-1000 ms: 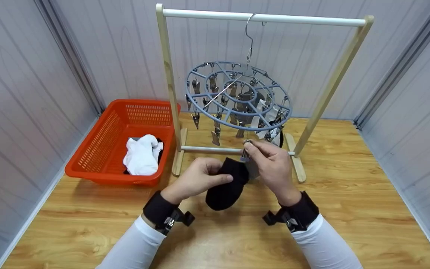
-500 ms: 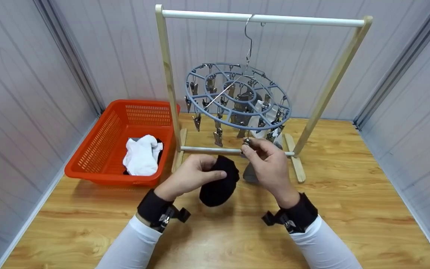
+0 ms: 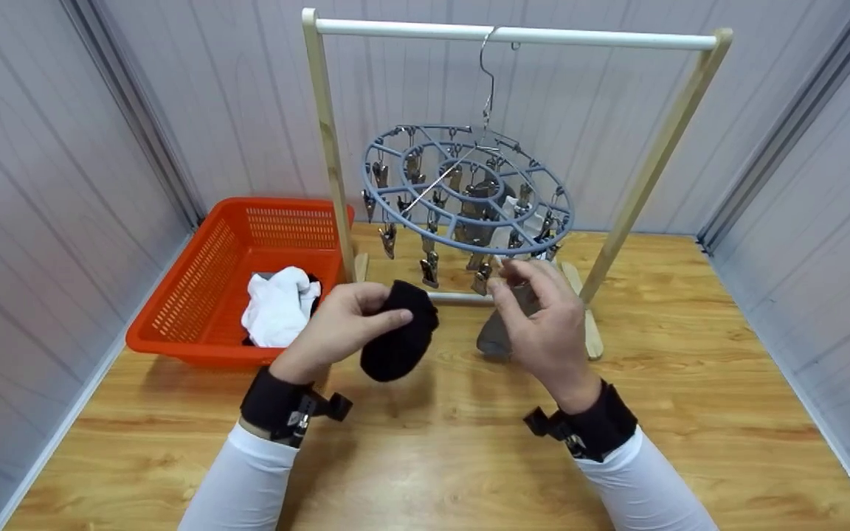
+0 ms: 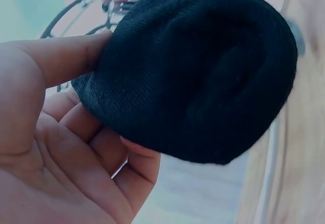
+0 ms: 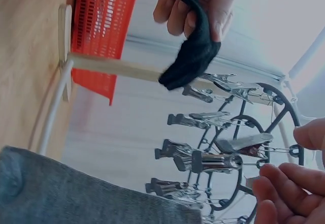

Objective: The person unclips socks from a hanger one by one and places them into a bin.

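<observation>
My left hand [image 3: 340, 324] pinches a black sock [image 3: 398, 339] between thumb and fingers, left of the hanger's front edge. In the left wrist view, the black sock [image 4: 203, 76] fills the middle, its far end rounded. My right hand [image 3: 549, 321] is just under the rim of the round clip hanger [image 3: 462, 242], thumb and fingertips apart with nothing between them. Beside its fingertips hangs a metal clip [image 3: 482, 279]. A grey sock [image 3: 495, 336] hangs below, partly hidden behind the right hand. The right wrist view shows the grey sock [image 5: 96, 196] close up.
A wooden stand with a white bar [image 3: 602, 38] carries the hanger by its hook. More clips dangle at the left, and a white sock [image 3: 502, 234] hangs at the right. An orange basket [image 3: 167, 295] holds white and dark pieces [image 3: 277, 306]. Panel walls surround the wooden surface.
The left hand has moved left with the black sock, away from the grey sock. The right hand has let go of the metal clip and its fingers have spread.
</observation>
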Action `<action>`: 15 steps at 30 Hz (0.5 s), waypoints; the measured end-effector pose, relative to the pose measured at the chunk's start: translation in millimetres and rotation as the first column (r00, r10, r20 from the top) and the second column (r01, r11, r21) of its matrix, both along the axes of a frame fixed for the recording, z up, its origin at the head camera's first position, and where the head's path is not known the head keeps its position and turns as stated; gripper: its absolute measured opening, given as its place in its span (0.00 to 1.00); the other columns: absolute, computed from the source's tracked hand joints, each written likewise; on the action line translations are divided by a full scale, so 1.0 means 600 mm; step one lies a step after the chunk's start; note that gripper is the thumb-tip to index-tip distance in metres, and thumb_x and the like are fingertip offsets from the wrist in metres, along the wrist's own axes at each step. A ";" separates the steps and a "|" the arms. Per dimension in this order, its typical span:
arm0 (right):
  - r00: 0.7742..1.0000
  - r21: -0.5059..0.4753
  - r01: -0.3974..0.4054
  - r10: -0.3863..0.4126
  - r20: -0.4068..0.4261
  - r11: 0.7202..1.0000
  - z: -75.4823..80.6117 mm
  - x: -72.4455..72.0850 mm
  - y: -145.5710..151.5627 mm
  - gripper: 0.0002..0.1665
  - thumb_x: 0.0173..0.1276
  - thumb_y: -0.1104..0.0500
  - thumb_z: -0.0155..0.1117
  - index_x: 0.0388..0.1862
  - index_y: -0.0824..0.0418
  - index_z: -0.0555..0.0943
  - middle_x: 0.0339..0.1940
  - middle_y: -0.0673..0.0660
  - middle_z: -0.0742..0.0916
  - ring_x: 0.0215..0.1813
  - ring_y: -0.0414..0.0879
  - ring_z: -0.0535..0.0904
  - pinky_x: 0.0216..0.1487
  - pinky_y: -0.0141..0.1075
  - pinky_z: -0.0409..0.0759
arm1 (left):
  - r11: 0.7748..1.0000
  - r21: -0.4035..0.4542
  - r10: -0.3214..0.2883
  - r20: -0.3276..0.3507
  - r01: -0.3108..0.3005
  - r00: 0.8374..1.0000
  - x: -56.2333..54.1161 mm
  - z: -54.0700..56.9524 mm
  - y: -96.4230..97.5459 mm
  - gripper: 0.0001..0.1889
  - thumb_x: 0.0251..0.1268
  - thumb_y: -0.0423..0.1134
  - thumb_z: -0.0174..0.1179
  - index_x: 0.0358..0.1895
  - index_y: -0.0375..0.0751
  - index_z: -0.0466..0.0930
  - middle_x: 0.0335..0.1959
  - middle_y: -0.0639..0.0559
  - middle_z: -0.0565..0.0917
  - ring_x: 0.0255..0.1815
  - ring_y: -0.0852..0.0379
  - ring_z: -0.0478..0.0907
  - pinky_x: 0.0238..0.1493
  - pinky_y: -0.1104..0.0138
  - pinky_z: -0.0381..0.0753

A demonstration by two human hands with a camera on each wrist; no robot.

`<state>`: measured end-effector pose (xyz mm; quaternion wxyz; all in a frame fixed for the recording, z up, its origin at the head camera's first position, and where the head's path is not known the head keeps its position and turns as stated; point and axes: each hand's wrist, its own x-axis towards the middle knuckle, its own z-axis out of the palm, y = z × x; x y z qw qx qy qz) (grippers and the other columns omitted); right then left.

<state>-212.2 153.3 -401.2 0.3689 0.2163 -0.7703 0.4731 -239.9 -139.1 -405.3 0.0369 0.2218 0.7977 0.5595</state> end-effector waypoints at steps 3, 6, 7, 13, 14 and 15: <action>0.996 -0.001 0.036 -0.036 -0.077 0.999 0.003 -0.001 0.003 0.13 0.76 0.65 0.76 0.57 0.66 0.90 0.50 0.58 0.91 0.53 0.53 0.85 0.55 0.36 0.80 | 0.999 0.025 0.042 0.018 -0.042 0.999 -0.003 0.006 -0.020 0.10 0.77 0.42 0.74 0.49 0.39 0.92 0.40 0.48 0.92 0.40 0.51 0.87 0.43 0.65 0.86; 0.988 -0.009 0.059 -0.060 -0.141 0.998 0.005 -0.002 0.007 0.13 0.76 0.66 0.75 0.56 0.67 0.90 0.47 0.60 0.90 0.50 0.54 0.84 0.54 0.35 0.78 | 0.995 0.057 0.085 0.025 -0.087 0.996 -0.006 0.014 -0.041 0.12 0.78 0.43 0.74 0.52 0.37 0.91 0.43 0.46 0.93 0.43 0.50 0.87 0.46 0.65 0.86; 0.985 -0.012 0.065 -0.066 -0.159 0.998 0.006 -0.003 0.008 0.12 0.76 0.66 0.75 0.55 0.68 0.90 0.47 0.60 0.90 0.50 0.54 0.84 0.53 0.35 0.77 | 0.992 0.057 0.108 0.019 -0.108 0.994 -0.008 0.017 -0.048 0.12 0.78 0.43 0.73 0.52 0.37 0.91 0.43 0.46 0.93 0.43 0.50 0.87 0.46 0.66 0.86; 0.965 -0.024 0.129 -0.131 -0.226 0.991 0.011 -0.007 0.016 0.16 0.76 0.63 0.74 0.59 0.69 0.88 0.50 0.64 0.87 0.53 0.56 0.79 0.57 0.37 0.71 | 0.955 0.116 0.272 0.025 -0.273 0.962 -0.015 0.028 -0.094 0.14 0.79 0.45 0.73 0.52 0.36 0.91 0.41 0.45 0.93 0.41 0.52 0.87 0.45 0.65 0.85; 0.962 -0.026 0.141 -0.143 -0.232 0.990 0.011 -0.008 0.016 0.18 0.76 0.63 0.74 0.60 0.69 0.87 0.52 0.65 0.86 0.55 0.56 0.79 0.58 0.38 0.71 | 0.945 0.133 0.298 0.027 -0.299 0.954 -0.016 0.029 -0.100 0.15 0.79 0.45 0.73 0.52 0.35 0.91 0.40 0.46 0.92 0.40 0.52 0.87 0.44 0.65 0.86; 0.959 -0.030 0.152 -0.154 -0.237 0.988 0.011 -0.009 0.017 0.20 0.75 0.62 0.74 0.62 0.69 0.87 0.54 0.65 0.86 0.56 0.57 0.78 0.59 0.39 0.70 | 0.935 0.139 0.327 0.016 -0.326 0.945 -0.017 0.030 -0.106 0.15 0.79 0.45 0.73 0.51 0.34 0.91 0.38 0.46 0.92 0.38 0.53 0.86 0.43 0.65 0.85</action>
